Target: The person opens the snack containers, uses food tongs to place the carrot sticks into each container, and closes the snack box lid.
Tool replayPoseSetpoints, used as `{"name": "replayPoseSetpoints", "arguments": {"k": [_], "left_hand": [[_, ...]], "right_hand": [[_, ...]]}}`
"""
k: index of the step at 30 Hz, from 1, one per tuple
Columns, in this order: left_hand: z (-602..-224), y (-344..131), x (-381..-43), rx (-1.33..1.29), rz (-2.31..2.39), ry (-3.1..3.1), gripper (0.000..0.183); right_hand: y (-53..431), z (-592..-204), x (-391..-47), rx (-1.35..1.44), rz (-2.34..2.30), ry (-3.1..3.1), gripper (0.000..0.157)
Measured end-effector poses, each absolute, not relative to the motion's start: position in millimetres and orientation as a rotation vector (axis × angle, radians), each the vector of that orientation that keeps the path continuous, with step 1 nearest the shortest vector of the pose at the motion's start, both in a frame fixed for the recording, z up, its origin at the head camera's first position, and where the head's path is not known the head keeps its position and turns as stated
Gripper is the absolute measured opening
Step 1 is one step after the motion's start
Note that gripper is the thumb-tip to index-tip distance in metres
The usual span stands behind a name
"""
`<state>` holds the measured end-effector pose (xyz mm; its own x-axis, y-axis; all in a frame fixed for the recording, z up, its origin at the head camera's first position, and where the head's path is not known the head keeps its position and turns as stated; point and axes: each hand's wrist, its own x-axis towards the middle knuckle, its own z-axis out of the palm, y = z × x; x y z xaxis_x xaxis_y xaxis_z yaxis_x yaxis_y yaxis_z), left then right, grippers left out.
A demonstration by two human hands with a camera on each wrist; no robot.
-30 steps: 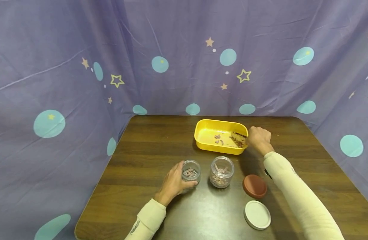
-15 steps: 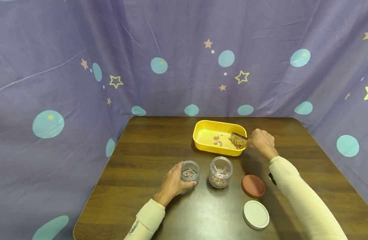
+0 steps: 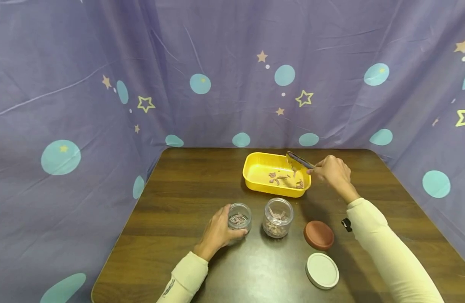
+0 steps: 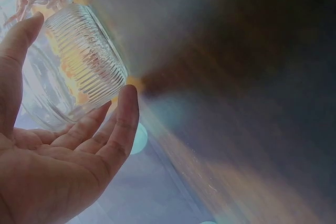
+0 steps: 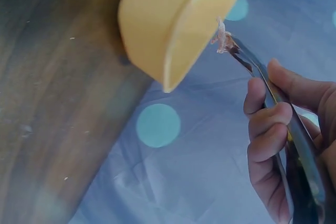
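Observation:
My left hand [image 3: 215,231] holds a small glass jar [image 3: 245,229], thumb on the near side and fingers on the far side. A few brownish-pink strips lie inside it. In the left wrist view the ribbed wall of this small jar [image 4: 86,56] sits between thumb and fingers. My right hand [image 3: 333,173] grips metal tongs [image 5: 299,145] over the right end of a yellow tray [image 3: 270,189]. The tongs' tips pinch a shredded, pinkish strip [image 5: 223,39]. More strips [image 3: 279,179] lie scattered on the tray's floor.
A larger glass jar [image 3: 276,225], partly filled with similar strips, stands right of the small one. Farther right lie a reddish-brown lid [image 3: 318,235] and a pale lid [image 3: 322,270]. A patterned purple curtain [image 3: 217,109] hangs behind the wooden table [image 3: 171,189].
My right hand has raised the tongs from the tray's right end, lifting a strip, and their tips now point up toward its back edge. The left hand stays at the small jar.

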<state>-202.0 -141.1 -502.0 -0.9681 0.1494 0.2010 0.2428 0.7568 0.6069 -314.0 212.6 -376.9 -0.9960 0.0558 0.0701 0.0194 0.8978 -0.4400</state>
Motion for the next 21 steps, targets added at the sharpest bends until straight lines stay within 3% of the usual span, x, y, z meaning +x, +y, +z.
{"name": "replayPoseSetpoints", "arguments": {"k": [11, 21], "left_hand": [[-501, -144, -201, -0.299, -0.985, -2.811, 0.098], [-502, -141, -203, -0.309, -0.987, -2.816, 0.098]], "right_hand": [[187, -349, -298, -0.043, 0.837, -2.997, 0.057], [150, -346, -268, 0.158, 1.127, -3.068, 0.046]]}}
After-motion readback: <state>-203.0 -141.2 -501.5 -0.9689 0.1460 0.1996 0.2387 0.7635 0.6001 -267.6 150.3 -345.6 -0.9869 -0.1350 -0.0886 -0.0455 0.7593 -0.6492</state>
